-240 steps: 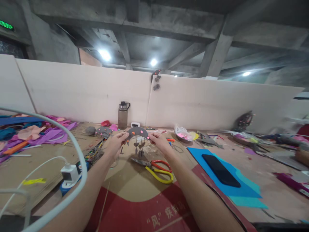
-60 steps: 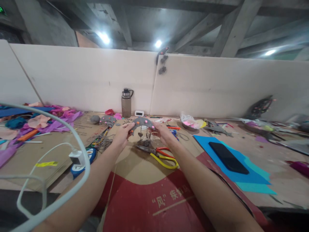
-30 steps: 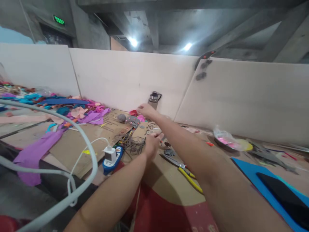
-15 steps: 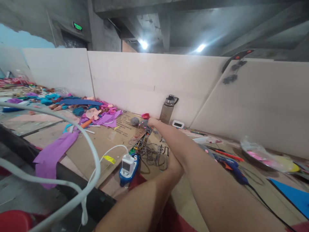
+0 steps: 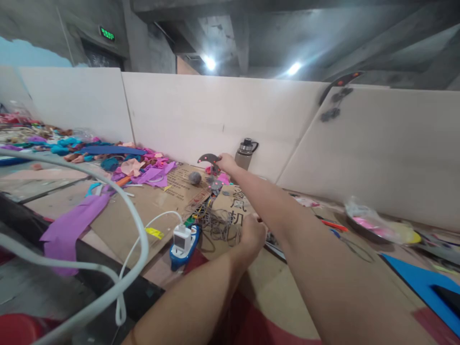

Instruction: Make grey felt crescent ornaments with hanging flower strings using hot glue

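Note:
My right hand (image 5: 227, 163) reaches far forward and pinches one end of a dark crescent-shaped piece (image 5: 207, 157) with small red dots. The crescent is raised above a little heap of grey dotted pieces (image 5: 214, 185), and a grey ball (image 5: 194, 178) lies to its left. Behind the hand stands a grey water bottle (image 5: 245, 154). My left hand (image 5: 253, 231) is nearer me, under the right forearm, with curled fingers; what they hold, if anything, is hidden. Tangled grey cord (image 5: 217, 223) lies just left of it on the cardboard (image 5: 158, 206).
A blue-and-white power strip (image 5: 185, 247) carries a white charger (image 5: 181, 238). A thick white cable (image 5: 142, 225) loops at the left, near purple cloth (image 5: 74, 225) and colourful scraps. Rightward are a bagged dish (image 5: 370, 227) and a blue sheet (image 5: 424, 282). White panels (image 5: 187, 115) stand behind.
My right hand has risen from the heap with the crescent-shaped piece. My left hand has come out from behind the right forearm. The view has shifted slightly right.

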Demonstrator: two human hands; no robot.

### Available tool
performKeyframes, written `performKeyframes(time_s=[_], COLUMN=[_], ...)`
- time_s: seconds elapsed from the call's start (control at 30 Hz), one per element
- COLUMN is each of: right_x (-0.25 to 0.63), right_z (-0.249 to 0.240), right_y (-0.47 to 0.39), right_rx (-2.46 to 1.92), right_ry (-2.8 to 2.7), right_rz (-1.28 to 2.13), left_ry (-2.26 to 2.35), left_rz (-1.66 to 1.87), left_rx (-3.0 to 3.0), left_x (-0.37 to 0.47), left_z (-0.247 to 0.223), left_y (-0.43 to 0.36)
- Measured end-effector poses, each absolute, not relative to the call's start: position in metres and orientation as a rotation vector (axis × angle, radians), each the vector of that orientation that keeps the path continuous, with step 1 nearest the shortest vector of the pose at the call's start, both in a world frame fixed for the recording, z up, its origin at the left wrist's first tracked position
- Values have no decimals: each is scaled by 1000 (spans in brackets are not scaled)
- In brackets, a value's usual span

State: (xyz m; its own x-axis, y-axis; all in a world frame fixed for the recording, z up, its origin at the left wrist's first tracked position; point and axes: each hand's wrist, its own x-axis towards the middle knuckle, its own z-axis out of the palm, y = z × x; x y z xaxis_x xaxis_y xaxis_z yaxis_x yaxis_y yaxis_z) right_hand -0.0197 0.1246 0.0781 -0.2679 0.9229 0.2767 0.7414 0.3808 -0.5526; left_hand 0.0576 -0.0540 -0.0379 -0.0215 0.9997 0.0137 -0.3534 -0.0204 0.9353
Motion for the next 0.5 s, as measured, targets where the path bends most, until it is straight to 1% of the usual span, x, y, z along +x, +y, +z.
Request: performKeyframes(time_s=[0.17, 0.27, 0.37, 0.5], right_x=[13, 43, 73, 110], right_z=[127, 150, 164, 173], right_y=[118, 107, 92, 68], right_rx=[-1333, -1250, -1207, -1226], right_ry=[-1915, -1754, -1636, -1588], right_rz=[477, 604, 714, 760], left_ry=[1029, 1106, 1115, 1052], left_rz=[1368, 1328, 1341, 1408], left_rx=[1195, 1265, 1246, 1233], left_x=[51, 47, 45, 43], left_z=[-35, -30, -27, -22], left_y=[-56, -55, -53, -53])
